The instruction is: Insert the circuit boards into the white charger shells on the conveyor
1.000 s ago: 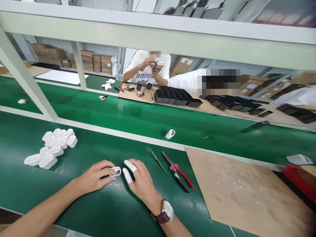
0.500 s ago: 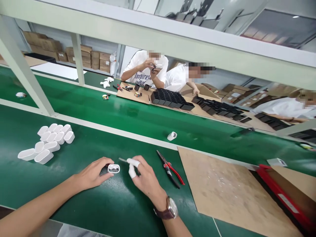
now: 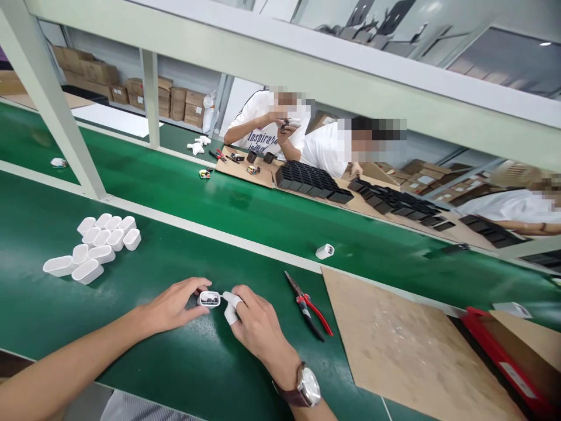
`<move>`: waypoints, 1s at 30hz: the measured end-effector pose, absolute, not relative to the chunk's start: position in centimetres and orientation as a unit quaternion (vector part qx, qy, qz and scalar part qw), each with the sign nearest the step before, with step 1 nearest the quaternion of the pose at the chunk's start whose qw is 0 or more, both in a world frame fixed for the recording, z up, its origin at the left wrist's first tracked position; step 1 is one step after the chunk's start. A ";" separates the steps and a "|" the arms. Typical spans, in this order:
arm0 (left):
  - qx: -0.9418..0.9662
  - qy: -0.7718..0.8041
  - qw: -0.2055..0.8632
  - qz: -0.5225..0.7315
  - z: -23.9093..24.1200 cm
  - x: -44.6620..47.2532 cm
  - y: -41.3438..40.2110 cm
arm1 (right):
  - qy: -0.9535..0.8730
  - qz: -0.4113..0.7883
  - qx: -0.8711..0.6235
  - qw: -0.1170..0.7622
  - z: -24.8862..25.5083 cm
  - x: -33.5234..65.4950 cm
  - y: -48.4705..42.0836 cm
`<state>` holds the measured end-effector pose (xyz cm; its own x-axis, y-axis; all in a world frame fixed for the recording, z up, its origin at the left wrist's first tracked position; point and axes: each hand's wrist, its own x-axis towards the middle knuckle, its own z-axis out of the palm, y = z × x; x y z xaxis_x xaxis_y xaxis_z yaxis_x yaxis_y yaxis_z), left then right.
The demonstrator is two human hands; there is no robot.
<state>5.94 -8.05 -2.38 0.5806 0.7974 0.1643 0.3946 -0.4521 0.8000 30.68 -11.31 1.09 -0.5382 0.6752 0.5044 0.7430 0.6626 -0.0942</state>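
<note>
My left hand [image 3: 177, 305] grips a small white oval housing [image 3: 209, 299] between thumb and fingers, its opening facing me. Dark and metallic parts show inside it. White finger cots cover the thumb and index finger of my right hand [image 3: 256, 324], which pinches a thin pale strip [image 3: 221, 294] at the housing's right rim. Most of that strip is hidden, so its kind cannot be made out. Right of my right hand lie long-nose pliers [image 3: 307, 310] with red and black handles, jaws pointing away.
Several white oval housings [image 3: 101, 238] stand grouped on the green bench at left. A brown board [image 3: 394, 339] and a red tray [image 3: 499, 356] lie at right. Another white housing [image 3: 325, 251] rests on the green belt [image 3: 245, 216]. Co-workers sit opposite beside rows of black cases [image 3: 311, 181].
My right hand has brought the thin strip leftward and down to the housing's rim. My left hand keeps its hold on the housing. The whole view has shifted slightly.
</note>
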 end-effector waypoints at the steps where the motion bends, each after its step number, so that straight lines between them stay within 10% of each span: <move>1: 0.807 0.369 0.371 0.274 -2.4 5.9 -8.1 | -0.876 -0.065 -0.403 0.256 1.1 30.5 -11.2; 15: 0.876 0.243 0.244 0.338 -2.8 5.7 -7.8 | -0.901 -0.057 -0.416 0.111 5.2 30.3 -11.5; 30: 0.892 0.212 0.175 0.359 -1.7 5.8 -8.1 | -0.802 -0.036 -0.565 0.190 0.0 33.9 -7.3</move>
<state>5.82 -8.10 -1.71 0.6525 0.5038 0.5661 0.2524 -0.8489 0.4645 33.90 -7.26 0.04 -0.2893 0.8928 0.3453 0.9199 0.3591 -0.1578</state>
